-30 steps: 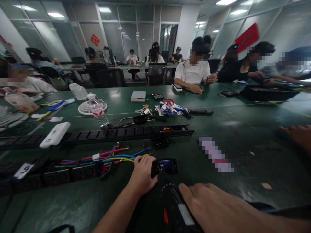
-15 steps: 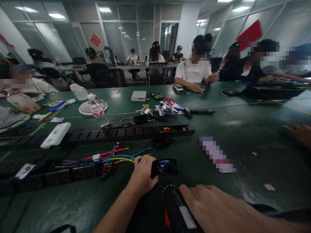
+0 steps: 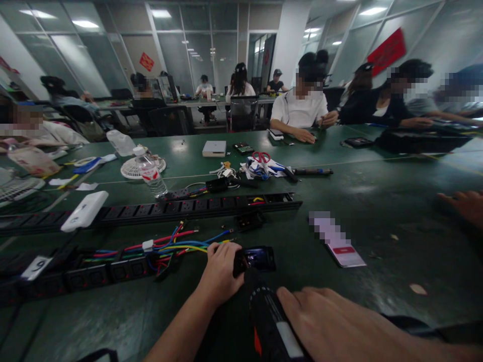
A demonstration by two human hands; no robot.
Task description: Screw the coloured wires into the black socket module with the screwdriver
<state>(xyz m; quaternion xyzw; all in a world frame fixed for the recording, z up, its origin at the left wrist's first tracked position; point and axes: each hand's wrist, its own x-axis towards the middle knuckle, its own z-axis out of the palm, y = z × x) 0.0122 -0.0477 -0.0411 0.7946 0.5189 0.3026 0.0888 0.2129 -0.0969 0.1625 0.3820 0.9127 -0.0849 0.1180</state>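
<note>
My left hand (image 3: 222, 266) is closed on a small black plastic housing (image 3: 259, 258) with an open hollow, steadying it on the green tabletop. In my right hand (image 3: 328, 317) is a black cordless drill (image 3: 271, 317) with a numbered clutch ring and an orange switch. Its nose points at the housing beside my left fingers; the tip is hidden, so contact cannot be made out. Red, blue, yellow and green wires (image 3: 188, 246) end by my left hand, coming out of a black power strip (image 3: 90, 276) with a label on it.
Behind lies a second long power strip (image 3: 181, 206), with a white box-shaped device (image 3: 85, 211) across it. A water bottle (image 3: 151, 173), red scissors (image 3: 261, 157) and a phone (image 3: 343, 249) are also on the table. A co-worker's hand (image 3: 462, 206) rests at right; other people sit beyond.
</note>
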